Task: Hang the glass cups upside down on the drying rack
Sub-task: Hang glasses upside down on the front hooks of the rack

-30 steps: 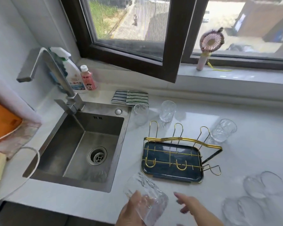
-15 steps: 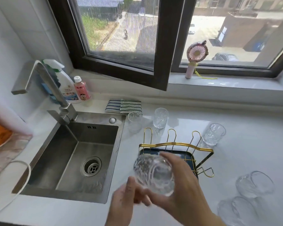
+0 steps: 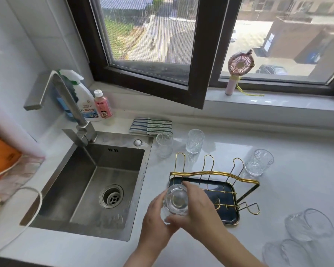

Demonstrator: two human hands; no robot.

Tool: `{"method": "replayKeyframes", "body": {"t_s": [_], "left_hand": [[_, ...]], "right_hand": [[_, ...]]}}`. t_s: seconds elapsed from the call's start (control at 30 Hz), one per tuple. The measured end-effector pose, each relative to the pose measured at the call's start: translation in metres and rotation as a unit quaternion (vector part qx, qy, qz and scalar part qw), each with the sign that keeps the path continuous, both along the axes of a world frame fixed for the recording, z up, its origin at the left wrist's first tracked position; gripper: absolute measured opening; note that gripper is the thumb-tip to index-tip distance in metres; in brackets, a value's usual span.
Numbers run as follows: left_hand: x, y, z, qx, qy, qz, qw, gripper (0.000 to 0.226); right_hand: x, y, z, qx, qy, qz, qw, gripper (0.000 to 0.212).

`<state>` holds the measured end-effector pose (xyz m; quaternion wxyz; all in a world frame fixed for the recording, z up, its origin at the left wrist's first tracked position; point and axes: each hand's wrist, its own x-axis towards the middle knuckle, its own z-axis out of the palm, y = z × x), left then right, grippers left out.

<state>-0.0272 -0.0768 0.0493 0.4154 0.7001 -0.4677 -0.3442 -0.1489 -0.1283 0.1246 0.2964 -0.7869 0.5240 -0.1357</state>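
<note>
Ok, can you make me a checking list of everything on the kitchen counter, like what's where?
Surface: white counter, nothing spilled that shows.
Job's things: drying rack with gold hooks, none holding a cup. One glass cup held bottom-up over its near left corner. Three upright cups behind the rack, two cups lying down on the right.
Clutter: striped cloths, spray bottle, pink bottle.
Grippers: left hand and right hand both hold the cup.
Cables: nothing seen.
Surroundings: sink, tap, open window, pink fan on the sill.
</note>
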Motion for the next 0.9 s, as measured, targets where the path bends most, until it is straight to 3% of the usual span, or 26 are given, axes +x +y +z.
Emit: {"method": "replayKeyframes", "body": {"t_s": [0.17,0.37,0.47,0.57,0.7,0.83,0.9], "left_hand": [[0.001,-0.005,-0.006,0.031,0.043,0.008,0.999,0.074],[0.001,-0.005,0.0,0.033,0.071,-0.017,0.997,0.07],[0.003,-0.004,0.003,0.047,0.072,-0.025,0.996,0.08],[0.007,-0.002,0.006,0.041,0.059,-0.029,0.997,0.096],[0.007,-0.002,0.009,0.015,0.028,-0.035,0.999,0.095],[0.009,-0.003,0.007,-0.014,0.001,-0.011,1.0,0.082],[0.011,-0.001,0.003,-0.025,0.013,0.012,1.0,0.079]], "right_hand": [[0.001,-0.002,-0.007,0.008,0.0,-0.001,1.0,0.094],[-0.004,-0.001,-0.008,0.01,0.022,0.01,1.0,0.099],[-0.015,0.006,-0.001,0.003,0.021,0.032,0.999,0.101],[-0.038,0.015,0.011,-0.064,0.008,0.039,0.997,0.092],[-0.091,0.031,0.008,-0.198,-0.078,-0.074,0.974,0.048],[-0.151,0.048,-0.004,-0.223,-0.113,-0.256,0.934,0.026],[-0.182,0.055,-0.016,-0.205,-0.103,-0.341,0.911,0.027]]}}
